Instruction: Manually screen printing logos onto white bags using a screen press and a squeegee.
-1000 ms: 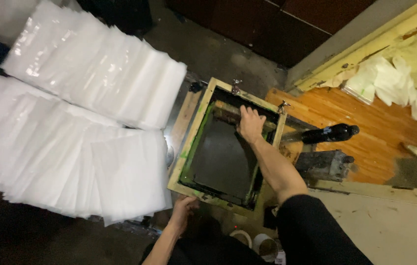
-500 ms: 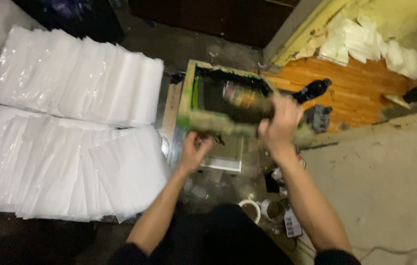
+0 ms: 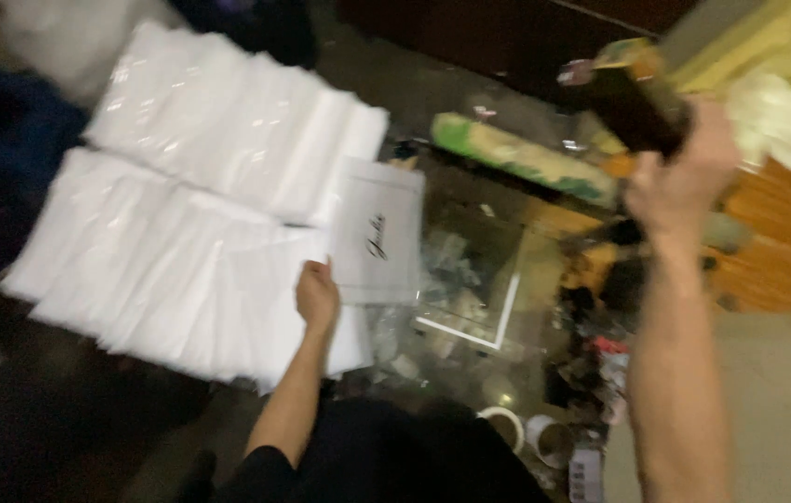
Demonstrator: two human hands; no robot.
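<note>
White plastic bags (image 3: 181, 242) spread in 2 overlapping rows across the left of the desk (image 3: 470, 93), glossy, thin and limp. Likely slippery, prone to sliding off one another. Just right of them, left hand (image 3: 317, 296) closed on the lower left corner of 1 printed bag (image 3: 377, 231), thumb on top, fingers beneath. White, flat, dark script mark at centre, lying partly over the stack edge and partly over the glass plate (image 3: 470, 279). Probably very light and floppy; best pinched at a corner or edge, away from the print, which may still be wet and smear. Glass plate marked with a white taped corner, clutter dimly visible beneath. Below it, near the body, 2 rolls of tape (image 3: 507, 424) and a small pale cup (image 3: 552, 438); contents too blurred to tell. Further right, screen frame (image 3: 526, 158), greenish and paint-stained, tilted up off the plate. Stiff and wooden, likely moderately heavy, awkward in one grip. Right hand (image 3: 679, 182) raised high, wrapped tight around a dark part of the frame (image 3: 637, 98). Orange wooden board (image 3: 777, 251) at far right, white rags (image 3: 786, 121) above.
</note>
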